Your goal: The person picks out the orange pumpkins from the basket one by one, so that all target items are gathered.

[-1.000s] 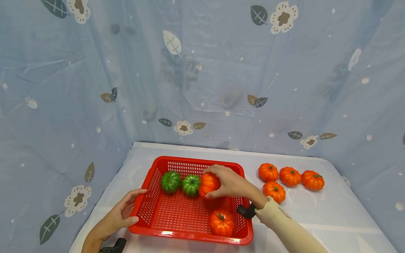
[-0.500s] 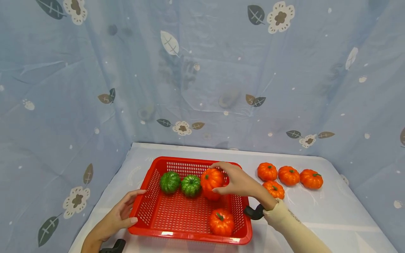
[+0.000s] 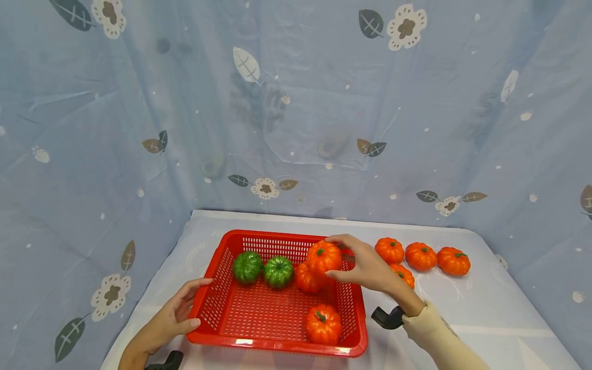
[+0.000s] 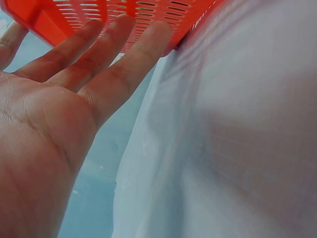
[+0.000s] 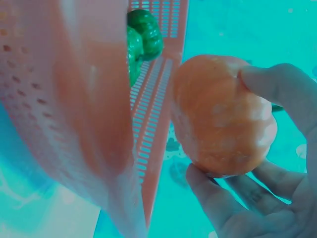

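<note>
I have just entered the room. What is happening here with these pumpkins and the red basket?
A person's right hand holds up an orange pumpkin by the right side of the red basket, while the left hand touches the basket's left rim. Inside are two green pumpkins and two other orange pumpkins. Four more orange ones lie on the table, right of the basket.

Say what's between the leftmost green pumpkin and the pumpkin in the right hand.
In the head view: the other green pumpkin, then an orange pumpkin, both in the red basket.
</note>
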Action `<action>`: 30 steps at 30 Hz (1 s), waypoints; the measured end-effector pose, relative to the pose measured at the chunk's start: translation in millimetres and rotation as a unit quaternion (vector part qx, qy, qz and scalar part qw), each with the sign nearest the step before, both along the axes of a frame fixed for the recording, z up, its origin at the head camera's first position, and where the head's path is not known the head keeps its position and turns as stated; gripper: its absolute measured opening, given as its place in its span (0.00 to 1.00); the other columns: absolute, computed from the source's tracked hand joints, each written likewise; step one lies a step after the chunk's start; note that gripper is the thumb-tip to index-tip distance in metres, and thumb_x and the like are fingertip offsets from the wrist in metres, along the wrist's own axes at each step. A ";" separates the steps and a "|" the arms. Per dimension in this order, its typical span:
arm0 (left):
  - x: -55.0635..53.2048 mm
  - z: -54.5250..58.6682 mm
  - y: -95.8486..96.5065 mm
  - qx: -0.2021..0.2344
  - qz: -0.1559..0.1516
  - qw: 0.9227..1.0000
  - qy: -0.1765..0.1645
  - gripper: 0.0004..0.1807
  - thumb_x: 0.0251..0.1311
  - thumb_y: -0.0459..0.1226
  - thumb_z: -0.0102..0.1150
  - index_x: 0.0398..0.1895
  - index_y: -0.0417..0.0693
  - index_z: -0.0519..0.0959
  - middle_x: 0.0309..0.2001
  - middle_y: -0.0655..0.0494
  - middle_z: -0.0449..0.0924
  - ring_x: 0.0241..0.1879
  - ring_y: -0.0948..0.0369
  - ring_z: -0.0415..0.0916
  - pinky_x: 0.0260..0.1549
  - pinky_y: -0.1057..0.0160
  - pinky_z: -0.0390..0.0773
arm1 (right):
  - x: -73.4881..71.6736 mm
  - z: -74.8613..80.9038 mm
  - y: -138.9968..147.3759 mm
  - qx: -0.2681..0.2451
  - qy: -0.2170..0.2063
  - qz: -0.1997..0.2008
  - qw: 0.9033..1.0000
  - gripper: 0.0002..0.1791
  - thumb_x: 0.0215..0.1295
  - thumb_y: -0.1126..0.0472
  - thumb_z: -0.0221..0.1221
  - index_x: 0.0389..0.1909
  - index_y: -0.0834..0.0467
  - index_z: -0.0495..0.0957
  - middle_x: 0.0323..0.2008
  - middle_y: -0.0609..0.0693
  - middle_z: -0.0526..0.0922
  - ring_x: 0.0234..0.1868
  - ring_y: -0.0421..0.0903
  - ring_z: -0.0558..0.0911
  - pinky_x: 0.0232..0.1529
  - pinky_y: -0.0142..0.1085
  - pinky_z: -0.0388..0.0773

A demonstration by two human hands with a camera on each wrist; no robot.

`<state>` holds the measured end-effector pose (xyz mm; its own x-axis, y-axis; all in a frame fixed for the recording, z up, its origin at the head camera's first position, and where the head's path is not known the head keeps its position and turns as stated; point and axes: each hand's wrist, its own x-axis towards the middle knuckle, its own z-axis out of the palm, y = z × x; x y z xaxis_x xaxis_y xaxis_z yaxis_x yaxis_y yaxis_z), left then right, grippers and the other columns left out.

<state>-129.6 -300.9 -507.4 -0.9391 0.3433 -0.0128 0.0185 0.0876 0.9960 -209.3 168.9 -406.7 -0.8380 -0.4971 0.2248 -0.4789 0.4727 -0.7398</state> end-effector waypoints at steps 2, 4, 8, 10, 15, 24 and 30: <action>0.2 -0.6 -0.3 0.000 0.000 1.000 0.002 0.42 0.62 0.32 0.64 0.78 0.50 0.56 0.75 0.36 0.53 0.63 0.53 0.72 0.51 0.50 0.84 | 2.0 -0.2 4.5 -0.017 -0.014 -0.008 1.000 0.38 0.55 0.46 0.77 0.66 0.44 0.73 0.61 0.42 0.77 0.57 0.46 0.80 0.58 0.44 0.81; 0.4 -1.0 -0.4 -0.002 0.002 1.000 0.000 0.43 0.61 0.32 0.65 0.78 0.51 0.56 0.76 0.37 0.53 0.63 0.54 0.72 0.52 0.51 0.83 | 4.2 -0.3 9.6 -0.029 -0.021 -0.012 0.999 0.39 0.55 0.46 0.77 0.67 0.44 0.73 0.62 0.41 0.76 0.59 0.46 0.79 0.59 0.43 0.80; 0.2 -1.5 -0.3 -0.003 0.004 1.000 0.000 0.42 0.61 0.33 0.64 0.78 0.51 0.56 0.75 0.38 0.53 0.63 0.55 0.72 0.52 0.51 0.83 | 7.7 -1.9 21.6 -0.044 -0.011 -0.011 0.999 0.39 0.58 0.47 0.75 0.69 0.45 0.72 0.64 0.42 0.74 0.61 0.46 0.77 0.60 0.41 0.79; -0.1 -1.8 -0.3 -0.002 0.003 1.000 0.002 0.42 0.61 0.32 0.64 0.78 0.51 0.56 0.75 0.38 0.53 0.63 0.54 0.72 0.52 0.51 0.83 | 9.2 -3.7 28.1 -0.047 -0.002 -0.015 0.999 0.38 0.58 0.48 0.75 0.69 0.45 0.72 0.64 0.43 0.74 0.62 0.47 0.76 0.61 0.41 0.78; -0.7 -2.0 -0.2 -0.004 0.005 1.000 -0.004 0.43 0.61 0.33 0.64 0.78 0.52 0.56 0.75 0.40 0.53 0.64 0.53 0.72 0.52 0.50 0.83 | 14.6 -9.9 45.1 -0.040 0.009 -0.050 0.998 0.38 0.56 0.46 0.76 0.68 0.43 0.73 0.64 0.44 0.75 0.63 0.48 0.78 0.61 0.42 0.77; -0.4 -1.8 0.3 -0.007 0.010 1.000 -0.008 0.43 0.61 0.32 0.65 0.78 0.53 0.56 0.75 0.40 0.54 0.63 0.52 0.72 0.52 0.50 0.83 | 30.4 -21.8 79.1 -0.041 0.008 -0.122 0.992 0.40 0.55 0.47 0.77 0.69 0.43 0.73 0.65 0.48 0.75 0.59 0.55 0.82 0.56 0.46 0.83; 0.2 0.6 1.4 -0.010 0.012 1.000 -0.009 0.43 0.61 0.33 0.65 0.78 0.53 0.56 0.75 0.41 0.54 0.63 0.55 0.73 0.52 0.50 0.83 | 42.7 -28.9 104.6 -0.041 -0.003 -0.160 0.986 0.41 0.57 0.49 0.76 0.71 0.46 0.71 0.66 0.53 0.74 0.61 0.57 0.80 0.59 0.46 0.80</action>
<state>-129.4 -299.4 -506.8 -0.9464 0.3210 -0.0364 -0.0018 0.1075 0.9942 -166.5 273.5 -435.6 -0.9506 -0.1867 0.2480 -0.3102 0.5367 -0.7847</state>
